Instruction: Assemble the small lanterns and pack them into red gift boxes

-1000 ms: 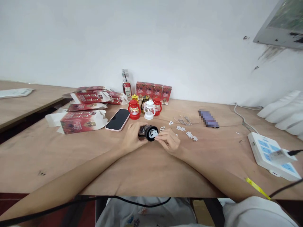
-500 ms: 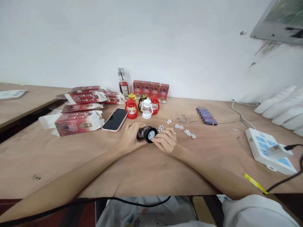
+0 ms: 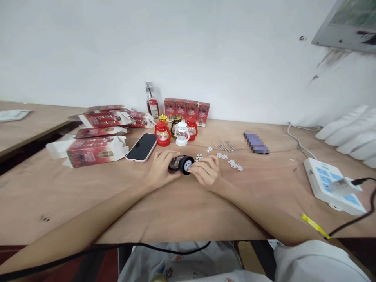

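My left hand (image 3: 161,169) is wrapped round a small black toy lantern (image 3: 176,161) with a clear body. The lantern lies tipped on its side, its round black base turned towards me and to the right. Inside the base's rim shows a white insert (image 3: 187,165) with slots. My right hand (image 3: 207,172) has its fingers pinched together against that insert; whatever is between the fingertips is hidden. Just beyond the right hand are several small white discs (image 3: 199,157) and white plastic pieces (image 3: 232,163).
Behind stand several small lanterns, including a white lantern (image 3: 181,135) and a red lantern (image 3: 162,135), before red boxes (image 3: 189,110). A phone (image 3: 142,147) and opened cartons (image 3: 94,150) lie left. Metal wires (image 3: 226,146), a blurred purple object (image 3: 256,143) and a power strip (image 3: 329,182) lie right.
The lantern's base has turned slightly, and my right fingers have shifted a little at its insert. Both hands keep their hold; the view has moved slightly.
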### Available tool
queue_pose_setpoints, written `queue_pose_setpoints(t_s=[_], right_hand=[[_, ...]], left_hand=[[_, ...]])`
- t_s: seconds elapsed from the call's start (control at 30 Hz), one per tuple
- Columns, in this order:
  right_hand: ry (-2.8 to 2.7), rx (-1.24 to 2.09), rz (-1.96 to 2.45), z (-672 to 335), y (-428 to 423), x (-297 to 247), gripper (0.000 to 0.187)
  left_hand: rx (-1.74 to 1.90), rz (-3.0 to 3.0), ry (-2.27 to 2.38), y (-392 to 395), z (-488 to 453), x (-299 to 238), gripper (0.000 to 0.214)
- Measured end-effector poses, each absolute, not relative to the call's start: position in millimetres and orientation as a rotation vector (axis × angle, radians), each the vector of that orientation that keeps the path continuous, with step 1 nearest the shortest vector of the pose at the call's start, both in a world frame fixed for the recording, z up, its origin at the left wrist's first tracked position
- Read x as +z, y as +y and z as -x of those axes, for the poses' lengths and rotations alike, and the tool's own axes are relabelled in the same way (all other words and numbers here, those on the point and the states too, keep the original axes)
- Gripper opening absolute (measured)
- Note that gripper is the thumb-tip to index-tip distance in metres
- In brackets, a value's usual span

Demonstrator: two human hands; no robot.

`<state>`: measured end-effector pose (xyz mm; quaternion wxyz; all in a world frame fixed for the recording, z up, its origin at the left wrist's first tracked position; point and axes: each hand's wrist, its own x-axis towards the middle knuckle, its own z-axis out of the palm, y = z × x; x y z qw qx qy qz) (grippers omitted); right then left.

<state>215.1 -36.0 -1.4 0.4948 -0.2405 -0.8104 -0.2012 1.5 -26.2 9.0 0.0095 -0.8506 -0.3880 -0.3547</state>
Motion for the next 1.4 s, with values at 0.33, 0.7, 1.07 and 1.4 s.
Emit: queue_pose_setpoints(t_s=[0.33, 0.7, 1.07, 1.4], right_hand=[[-2.011, 0.270, 0.662, -212, -39, 3, 0.036], [-1.959, 0.283, 0.552, -212, -40, 0, 0.031], [-2.027, 0.147, 0.535, -208, -42, 4, 0.029], [-1.998, 0.149, 0.552, -207, -40, 1, 0.027]], left_hand=[[-0.976, 2.609, -1.134, -23, 8, 7, 0.046], [-1.020, 2.580, -1.070, -25, 6, 8, 0.044], [-1.050, 2.462, -0.999, -28, 4, 9, 0.047], [-1.056, 2.386, -1.011, -26, 4, 4, 0.042]])
